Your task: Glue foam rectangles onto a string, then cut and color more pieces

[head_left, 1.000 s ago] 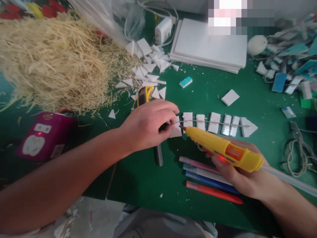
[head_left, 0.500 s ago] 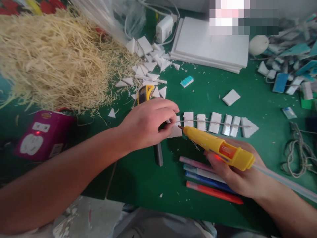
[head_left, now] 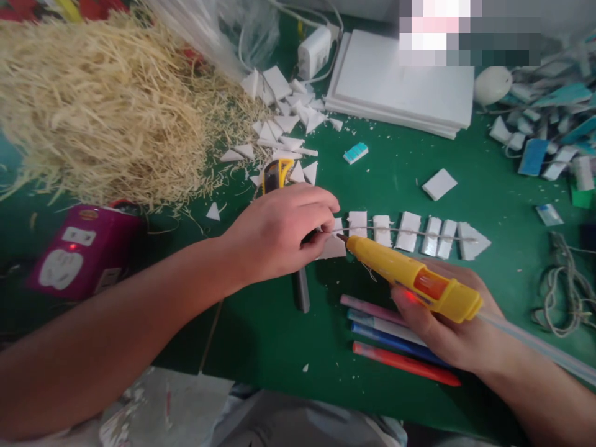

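Note:
In the head view, a yellow hot glue gun (head_left: 386, 259) is gripped in my right hand (head_left: 449, 332), its clear glue stick trailing out the back. Its nozzle points left, close over a white foam piece (head_left: 336, 249) at the left end of a row. My left hand (head_left: 286, 233) is closed in a pinch on a thin string (head_left: 343, 230) above that piece; the fingers partly cover it. The string runs right across several small white foam blocks (head_left: 408, 231) to a pointed foam piece (head_left: 472, 241). Under my left hand lies a utility knife (head_left: 303, 292), its middle hidden.
Felt-tip pens, among them a red one (head_left: 405, 363), lie below the glue gun. A straw heap (head_left: 102, 118) and magenta power socket (head_left: 86, 251) occupy the left. Foam scraps (head_left: 279, 124), stacked white boards (head_left: 405, 81) and a string coil (head_left: 556, 292) lie around the green table (head_left: 261, 347).
The whole view has shifted slightly, so things sit a little further right. Both hands keep their hold, and the nozzle stays close over the same foam piece.

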`<state>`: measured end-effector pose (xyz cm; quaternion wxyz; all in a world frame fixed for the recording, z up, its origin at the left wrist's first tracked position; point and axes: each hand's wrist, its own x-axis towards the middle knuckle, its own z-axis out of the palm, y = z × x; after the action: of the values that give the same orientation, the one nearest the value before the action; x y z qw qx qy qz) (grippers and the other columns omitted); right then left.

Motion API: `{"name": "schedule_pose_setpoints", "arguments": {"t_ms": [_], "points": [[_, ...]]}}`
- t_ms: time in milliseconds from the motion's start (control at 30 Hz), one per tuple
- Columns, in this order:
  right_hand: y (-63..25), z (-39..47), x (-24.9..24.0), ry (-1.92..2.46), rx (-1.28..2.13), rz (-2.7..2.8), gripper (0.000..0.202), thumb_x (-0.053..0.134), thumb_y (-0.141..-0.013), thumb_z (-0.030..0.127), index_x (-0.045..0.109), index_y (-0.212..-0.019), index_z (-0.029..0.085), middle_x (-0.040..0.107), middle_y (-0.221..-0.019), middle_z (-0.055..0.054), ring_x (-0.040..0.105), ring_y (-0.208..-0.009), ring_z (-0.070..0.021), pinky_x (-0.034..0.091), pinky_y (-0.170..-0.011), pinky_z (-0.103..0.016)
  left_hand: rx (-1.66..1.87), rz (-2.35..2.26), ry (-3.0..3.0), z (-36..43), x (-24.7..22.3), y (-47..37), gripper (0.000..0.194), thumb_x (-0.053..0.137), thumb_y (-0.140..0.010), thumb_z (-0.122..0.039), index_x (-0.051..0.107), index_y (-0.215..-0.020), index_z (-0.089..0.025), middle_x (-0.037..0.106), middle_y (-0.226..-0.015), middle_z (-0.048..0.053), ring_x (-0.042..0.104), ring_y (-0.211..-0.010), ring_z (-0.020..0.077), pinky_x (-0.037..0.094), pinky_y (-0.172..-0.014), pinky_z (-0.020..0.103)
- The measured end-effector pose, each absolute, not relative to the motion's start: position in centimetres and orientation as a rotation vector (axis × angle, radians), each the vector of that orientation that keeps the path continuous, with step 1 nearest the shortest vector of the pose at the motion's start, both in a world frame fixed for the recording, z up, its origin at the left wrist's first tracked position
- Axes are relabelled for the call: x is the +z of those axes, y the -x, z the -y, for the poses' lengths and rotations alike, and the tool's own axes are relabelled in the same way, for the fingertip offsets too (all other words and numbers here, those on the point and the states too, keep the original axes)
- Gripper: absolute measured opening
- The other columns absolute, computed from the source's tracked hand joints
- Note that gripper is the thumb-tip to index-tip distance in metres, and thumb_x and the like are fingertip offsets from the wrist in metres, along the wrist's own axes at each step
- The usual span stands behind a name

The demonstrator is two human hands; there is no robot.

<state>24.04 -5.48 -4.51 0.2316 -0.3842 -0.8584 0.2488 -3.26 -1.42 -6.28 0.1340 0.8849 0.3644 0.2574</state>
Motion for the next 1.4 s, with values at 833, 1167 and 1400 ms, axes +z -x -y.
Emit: {"name": "schedule_pose_setpoints", "arguments": {"t_ms": [833,1167,1400], "points": [[-24.3,5.5,-4.6,1.087,0.733,2.341,0.024,0.051,-0.102,0.031,0.046,-0.079,0.026,0.048,-0.061,0.003,0.046,-0.049,-0.0119,0.035,-0.047,-0.029,0.714,-0.986,-2.613,1.5,-6.1,3.3,0.015,0.054,-0.098,-0.014,0.065,-0.088,-0.015,0.075,-0.112,0.011,0.071,-0.102,0.0203,0.057,-0.091,0.032],[-23.5,4.7,-3.2,1.055,0.733,2.415,0.021,0.051,-0.095,0.02,0.043,-0.077,0.026,0.047,-0.056,0.005,0.046,-0.044,-0.0108,0.035,-0.041,-0.026,0.717,-0.996,-2.608,1.4,-6.2,3.3,0.015,0.054,-0.097,-0.013,0.063,-0.087,-0.017,0.074,-0.112,0.01,0.07,-0.1,0.0199,0.057,-0.087,0.032],[-23.7,5.1,-3.9,1.074,0.722,2.356,0.023,0.051,-0.098,0.027,0.042,-0.077,0.026,0.042,-0.057,0.005,0.038,-0.043,-0.0103,0.03,-0.042,-0.028,0.689,-0.993,-2.585,1.4,-6.1,3.3,0.015,0.053,-0.097,-0.013,0.064,-0.087,-0.017,0.074,-0.111,0.01,0.07,-0.101,0.0196,0.056,-0.088,0.031]]}}
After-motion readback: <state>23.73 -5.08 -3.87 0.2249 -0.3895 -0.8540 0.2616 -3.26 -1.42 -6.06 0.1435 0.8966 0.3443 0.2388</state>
